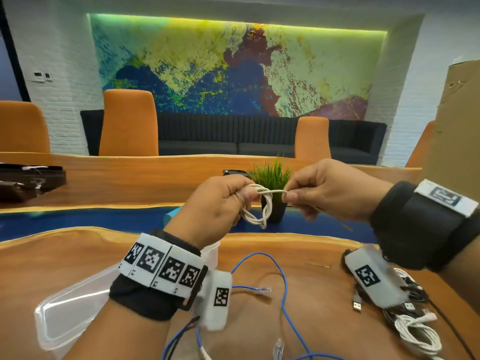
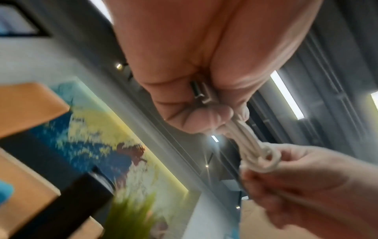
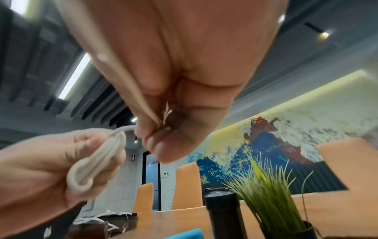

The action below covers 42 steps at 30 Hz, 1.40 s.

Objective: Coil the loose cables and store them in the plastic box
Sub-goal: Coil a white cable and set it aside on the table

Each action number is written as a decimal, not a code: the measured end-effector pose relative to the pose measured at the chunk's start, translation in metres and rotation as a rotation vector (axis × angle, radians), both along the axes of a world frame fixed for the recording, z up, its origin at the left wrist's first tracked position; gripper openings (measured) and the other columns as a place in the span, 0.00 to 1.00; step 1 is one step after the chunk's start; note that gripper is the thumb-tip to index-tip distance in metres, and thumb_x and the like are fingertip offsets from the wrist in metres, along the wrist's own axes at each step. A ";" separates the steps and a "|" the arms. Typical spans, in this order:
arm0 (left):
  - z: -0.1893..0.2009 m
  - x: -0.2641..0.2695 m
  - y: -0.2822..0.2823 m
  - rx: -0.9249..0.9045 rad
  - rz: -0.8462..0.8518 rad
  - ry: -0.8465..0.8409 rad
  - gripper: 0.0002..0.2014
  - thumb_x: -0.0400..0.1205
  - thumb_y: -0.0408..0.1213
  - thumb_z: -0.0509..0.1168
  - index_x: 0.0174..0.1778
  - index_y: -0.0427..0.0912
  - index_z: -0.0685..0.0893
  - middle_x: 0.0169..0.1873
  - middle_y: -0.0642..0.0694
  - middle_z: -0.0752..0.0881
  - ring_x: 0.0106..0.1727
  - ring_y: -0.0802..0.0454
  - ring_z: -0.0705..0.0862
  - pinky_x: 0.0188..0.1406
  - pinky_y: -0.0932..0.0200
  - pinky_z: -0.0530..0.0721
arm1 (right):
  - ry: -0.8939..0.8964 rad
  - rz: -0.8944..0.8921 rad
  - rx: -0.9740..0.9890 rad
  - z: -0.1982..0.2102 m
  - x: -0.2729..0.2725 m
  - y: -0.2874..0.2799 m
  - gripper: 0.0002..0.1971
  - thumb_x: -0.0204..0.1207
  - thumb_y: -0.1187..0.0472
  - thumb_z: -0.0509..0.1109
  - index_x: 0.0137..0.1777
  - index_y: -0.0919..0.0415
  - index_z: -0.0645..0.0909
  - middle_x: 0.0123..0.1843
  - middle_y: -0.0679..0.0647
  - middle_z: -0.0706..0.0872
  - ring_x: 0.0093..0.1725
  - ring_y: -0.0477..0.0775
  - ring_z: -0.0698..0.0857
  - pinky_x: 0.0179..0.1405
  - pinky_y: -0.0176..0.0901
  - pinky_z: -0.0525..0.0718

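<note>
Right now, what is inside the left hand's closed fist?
The left hand grips a bundle of white cable loops; the left wrist view shows a metal plug tucked against the palm. How far the cable runs inside the fist is covered by the fingers.

Wooden table [image 1: 65, 258] with blue inlaid strip, on which are laid a clear plastic box [image 1: 75, 302], a blue network cable [image 1: 284, 289], bundled white cables [image 1: 418, 333] and a potted green plant [image 1: 272, 193]; the dark items [image 1: 28, 180] at far left possibly cases.

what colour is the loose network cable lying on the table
Blue, with clear plastic plugs; the network cable shows best in the head view.
</note>
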<state>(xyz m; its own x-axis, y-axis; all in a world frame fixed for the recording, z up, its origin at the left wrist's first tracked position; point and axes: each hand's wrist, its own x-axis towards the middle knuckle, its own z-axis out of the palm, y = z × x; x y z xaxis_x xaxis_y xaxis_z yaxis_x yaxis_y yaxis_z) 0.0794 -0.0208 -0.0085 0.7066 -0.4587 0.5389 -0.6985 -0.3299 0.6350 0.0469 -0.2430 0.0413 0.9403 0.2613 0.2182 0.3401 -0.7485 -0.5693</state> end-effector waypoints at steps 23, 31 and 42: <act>-0.012 -0.002 -0.020 -0.276 -0.209 0.095 0.11 0.83 0.43 0.62 0.52 0.44 0.89 0.36 0.33 0.85 0.32 0.39 0.77 0.28 0.51 0.78 | 0.451 -0.051 1.068 -0.028 -0.002 0.014 0.02 0.76 0.61 0.70 0.44 0.57 0.84 0.31 0.51 0.82 0.24 0.44 0.77 0.23 0.33 0.75; -0.019 0.003 -0.026 -0.321 -0.215 0.132 0.13 0.83 0.43 0.62 0.52 0.41 0.89 0.35 0.34 0.84 0.32 0.47 0.77 0.28 0.55 0.78 | 0.426 -0.125 1.132 -0.032 0.002 0.013 0.07 0.82 0.62 0.66 0.44 0.56 0.83 0.30 0.50 0.81 0.23 0.42 0.72 0.21 0.32 0.66; -0.012 -0.002 -0.030 -0.439 -0.147 0.037 0.11 0.84 0.43 0.61 0.50 0.43 0.87 0.38 0.32 0.85 0.33 0.45 0.77 0.28 0.48 0.76 | 0.640 0.266 1.123 -0.044 -0.008 0.018 0.09 0.72 0.52 0.72 0.48 0.54 0.87 0.38 0.51 0.80 0.32 0.46 0.73 0.28 0.37 0.68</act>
